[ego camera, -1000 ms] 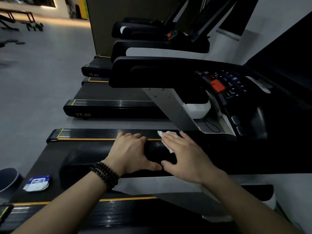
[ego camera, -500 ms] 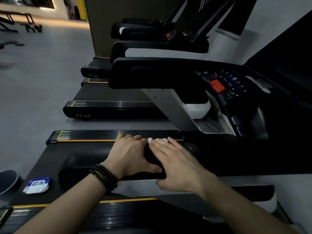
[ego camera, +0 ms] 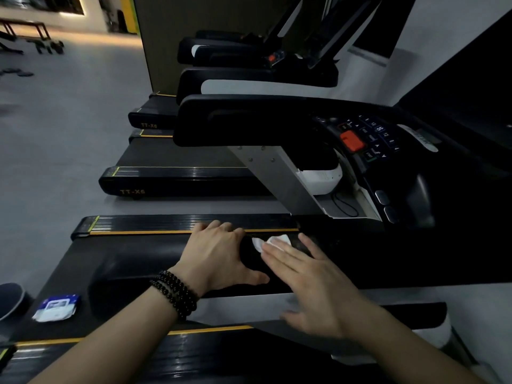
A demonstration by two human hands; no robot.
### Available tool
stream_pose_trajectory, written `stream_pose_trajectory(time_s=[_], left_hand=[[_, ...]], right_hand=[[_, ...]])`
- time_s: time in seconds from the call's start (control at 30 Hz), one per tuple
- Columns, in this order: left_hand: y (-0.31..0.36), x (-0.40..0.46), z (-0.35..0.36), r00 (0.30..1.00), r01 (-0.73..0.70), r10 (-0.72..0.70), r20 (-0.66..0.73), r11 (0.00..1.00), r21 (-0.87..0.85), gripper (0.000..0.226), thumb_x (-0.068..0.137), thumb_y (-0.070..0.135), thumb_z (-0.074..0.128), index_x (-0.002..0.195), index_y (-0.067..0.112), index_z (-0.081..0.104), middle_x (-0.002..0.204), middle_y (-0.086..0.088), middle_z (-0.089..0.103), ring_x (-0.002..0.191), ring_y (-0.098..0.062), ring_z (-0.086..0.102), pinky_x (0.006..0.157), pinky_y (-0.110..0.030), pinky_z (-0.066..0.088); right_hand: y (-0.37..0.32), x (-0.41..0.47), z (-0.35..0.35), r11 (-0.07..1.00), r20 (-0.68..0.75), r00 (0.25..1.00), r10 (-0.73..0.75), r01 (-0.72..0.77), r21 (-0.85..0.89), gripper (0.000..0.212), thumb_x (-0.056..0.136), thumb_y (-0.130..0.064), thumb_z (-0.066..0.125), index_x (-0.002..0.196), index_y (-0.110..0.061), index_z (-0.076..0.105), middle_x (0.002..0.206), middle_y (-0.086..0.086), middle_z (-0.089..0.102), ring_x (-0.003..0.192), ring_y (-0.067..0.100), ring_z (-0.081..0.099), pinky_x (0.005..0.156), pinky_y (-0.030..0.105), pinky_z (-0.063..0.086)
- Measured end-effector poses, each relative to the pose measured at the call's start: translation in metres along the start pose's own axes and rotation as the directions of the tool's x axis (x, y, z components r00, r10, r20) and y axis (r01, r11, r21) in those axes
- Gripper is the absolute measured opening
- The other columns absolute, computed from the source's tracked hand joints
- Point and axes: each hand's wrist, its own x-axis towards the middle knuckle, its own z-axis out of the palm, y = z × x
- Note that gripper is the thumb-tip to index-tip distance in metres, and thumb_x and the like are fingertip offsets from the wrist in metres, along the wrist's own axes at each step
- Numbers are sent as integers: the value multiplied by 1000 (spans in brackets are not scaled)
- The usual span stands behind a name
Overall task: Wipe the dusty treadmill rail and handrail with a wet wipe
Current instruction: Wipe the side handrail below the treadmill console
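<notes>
Left hand (ego camera: pixel 219 257): fingers curled over the black handrail (ego camera: pixel 155 275), gripping it
Right hand (ego camera: pixel 313 284): fingers flat, pressing wet wipe (ego camera: pixel 273 241) onto handrail
Direction: handrail's long axis runs left-right; uncleaned length lies either side

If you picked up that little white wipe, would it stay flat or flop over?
Probably flop: the wet wipe looks crumpled and bunched under the right hand. It likely weighs almost nothing, being so thin. Being wet, it may cling to the handrail.

I see the treadmill deck (ego camera: pixel 116 253) carrying a blue-and-white wipe packet (ego camera: pixel 56 306); grey floor (ego camera: pixel 55 151) bears the neighbouring treadmills (ego camera: pixel 177 178).
</notes>
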Motion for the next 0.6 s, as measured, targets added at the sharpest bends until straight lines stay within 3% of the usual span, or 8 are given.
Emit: stream_pose_trajectory(time_s=[0.17,0.3,0.47,0.6], left_hand=[[4,1,3,1000,-17,17,-20,1000,-3,93,58,98,47,124,33,58,114,9,60,114,-17,53,100,-37,35],[3,2,3,999,-31,31,-18,1000,1,91,57,100,38,117,35,58,109,8,59,111,-16,54,99,-37,36],[7,3,5,999,-32,30,-33,999,-43,85,60,94,52,118,32,60,113,10,59,116,-15,51,98,-36,36],[8,5,6,998,-51,49,-47,998,-37,88,59,96,48,118,30,57,119,11,61,119,-15,52,102,-37,36]], right_hand=[[-2,18,-2,999,-70,997,37,-37,-1,105,72,-55,63,158,-14,19,166,-2,15,152,9,7,120,36,-13],[-8,12,2,999,-37,999,-5,7,45,104,76,-54,63,159,-17,13,167,-5,3,152,6,-7,122,35,-11],[-7,19,-1,999,-102,994,29,-25,39,102,73,-54,63,158,-14,22,166,-2,15,152,9,6,120,33,-14],[-11,14,4,997,-67,998,-10,14,71,102,74,-54,60,159,-17,18,167,-5,6,152,6,-6,121,35,-9]])
